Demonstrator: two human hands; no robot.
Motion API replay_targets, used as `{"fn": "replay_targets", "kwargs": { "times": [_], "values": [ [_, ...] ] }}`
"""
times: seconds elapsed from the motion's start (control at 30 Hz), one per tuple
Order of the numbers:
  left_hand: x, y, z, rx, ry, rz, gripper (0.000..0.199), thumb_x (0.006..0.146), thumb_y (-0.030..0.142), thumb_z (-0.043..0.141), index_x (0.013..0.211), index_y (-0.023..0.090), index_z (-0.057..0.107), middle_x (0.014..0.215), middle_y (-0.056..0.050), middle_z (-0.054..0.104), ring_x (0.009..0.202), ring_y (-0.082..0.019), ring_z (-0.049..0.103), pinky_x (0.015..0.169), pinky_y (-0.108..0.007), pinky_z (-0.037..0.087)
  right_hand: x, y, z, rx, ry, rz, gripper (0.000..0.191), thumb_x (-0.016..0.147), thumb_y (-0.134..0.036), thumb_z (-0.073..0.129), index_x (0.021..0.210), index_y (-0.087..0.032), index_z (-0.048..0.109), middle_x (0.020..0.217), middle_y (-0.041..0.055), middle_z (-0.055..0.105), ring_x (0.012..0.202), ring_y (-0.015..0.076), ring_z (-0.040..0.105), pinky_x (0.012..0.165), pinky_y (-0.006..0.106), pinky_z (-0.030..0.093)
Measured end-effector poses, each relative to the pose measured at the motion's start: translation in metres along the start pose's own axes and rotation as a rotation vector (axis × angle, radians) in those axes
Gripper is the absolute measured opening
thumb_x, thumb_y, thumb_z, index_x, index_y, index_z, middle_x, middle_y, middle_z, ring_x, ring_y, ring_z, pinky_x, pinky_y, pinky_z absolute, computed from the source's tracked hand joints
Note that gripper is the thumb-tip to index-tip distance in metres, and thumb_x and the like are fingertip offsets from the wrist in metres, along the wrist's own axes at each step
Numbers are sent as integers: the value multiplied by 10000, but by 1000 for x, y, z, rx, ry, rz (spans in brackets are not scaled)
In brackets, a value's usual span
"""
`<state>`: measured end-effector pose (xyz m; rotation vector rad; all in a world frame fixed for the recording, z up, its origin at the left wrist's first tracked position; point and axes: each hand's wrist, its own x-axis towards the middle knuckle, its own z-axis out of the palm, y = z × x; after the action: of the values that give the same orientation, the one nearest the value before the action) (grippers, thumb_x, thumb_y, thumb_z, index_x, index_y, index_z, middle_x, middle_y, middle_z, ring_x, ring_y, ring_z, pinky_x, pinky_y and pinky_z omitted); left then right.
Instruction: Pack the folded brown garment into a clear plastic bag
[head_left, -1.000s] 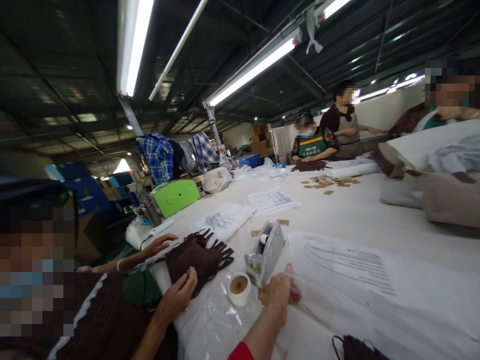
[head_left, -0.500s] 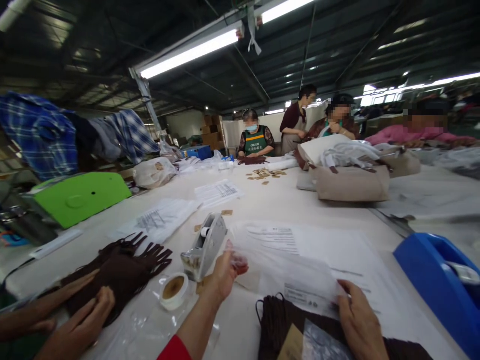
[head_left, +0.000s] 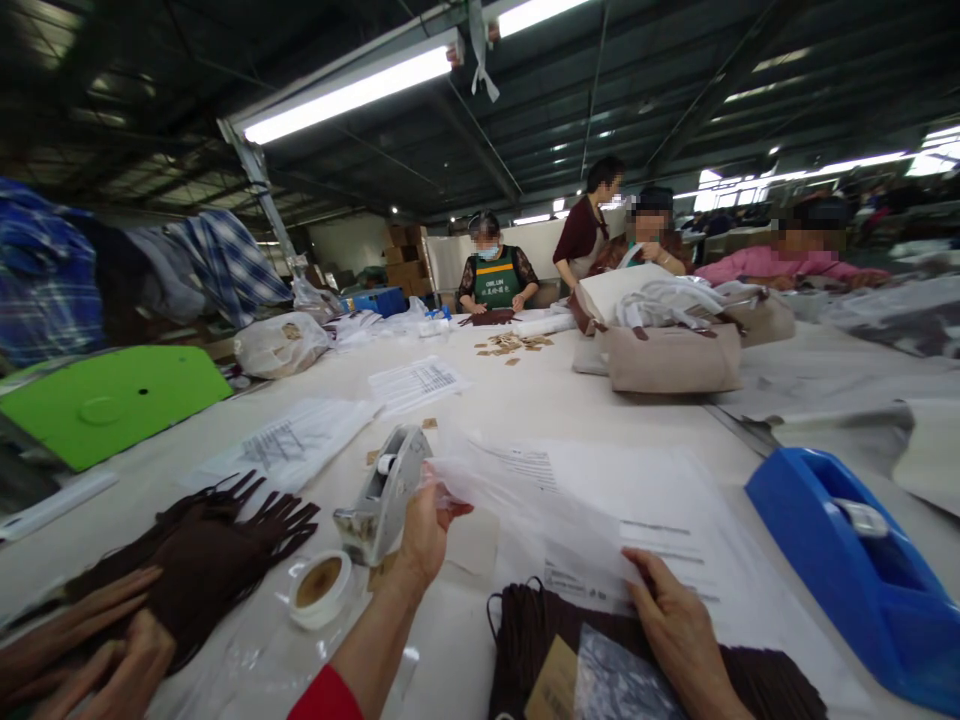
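A thin translucent plastic bag (head_left: 540,520) is stretched between my two hands over printed sheets. My left hand (head_left: 433,520), beside the grey tape dispenser (head_left: 386,500), pinches its left end. At its right edge, my right hand (head_left: 671,610) grips it between thumb and fingers. Below the bag lies a dark brown fringed bundle (head_left: 765,675), partly under my right hand and wrist. On that bundle rest a brown card (head_left: 553,682) and a small clear packet (head_left: 619,675).
Another person's hands (head_left: 120,650) touch a brown fringed piece (head_left: 217,560) at left. A tape roll (head_left: 320,590) lies nearby. A blue dispenser (head_left: 840,560) stands at right, a green one (head_left: 112,400) at far left. Beige bags (head_left: 671,358) and several people are beyond.
The view has shifted, so the table items sit further left. My hands still hold the plastic bag stretched. The other person's hands at left have moved slightly on the brown piece.
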<state>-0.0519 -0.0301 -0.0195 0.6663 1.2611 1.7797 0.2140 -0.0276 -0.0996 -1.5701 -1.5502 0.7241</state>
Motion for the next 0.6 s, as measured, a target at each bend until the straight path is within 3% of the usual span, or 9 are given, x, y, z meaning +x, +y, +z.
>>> {"fn": "replay_targets", "kwargs": {
  "times": [0.13, 0.33, 0.6],
  "values": [
    [-1, -2, -5, 79, 25, 75, 478, 605, 588, 638, 780, 145, 595, 678, -15, 633, 618, -159, 578, 535, -282, 506, 0, 4, 3, 0, -23, -27, 402, 670, -477, 393, 886, -219, 613, 953, 69, 685, 896, 255, 629, 856, 421, 483],
    [-1, -16, -23, 177, 109, 44, 510, 630, 649, 570, 644, 139, 579, 537, -24, 590, 512, -158, 557, 518, -299, 505, 1, 7, 5, -50, 8, -40, 432, 673, -460, 354, 902, -206, 618, 977, 82, 681, 920, 265, 625, 867, 436, 478],
    [-5, -29, -46, 201, 155, -43, 288, 686, 442, 635, 652, 157, 615, 495, -10, 567, 537, -190, 584, 547, -303, 487, 2, 12, 7, -74, 75, -54, 423, 656, -398, 339, 906, -202, 619, 990, 75, 675, 928, 251, 625, 872, 428, 489]
  ]
}}
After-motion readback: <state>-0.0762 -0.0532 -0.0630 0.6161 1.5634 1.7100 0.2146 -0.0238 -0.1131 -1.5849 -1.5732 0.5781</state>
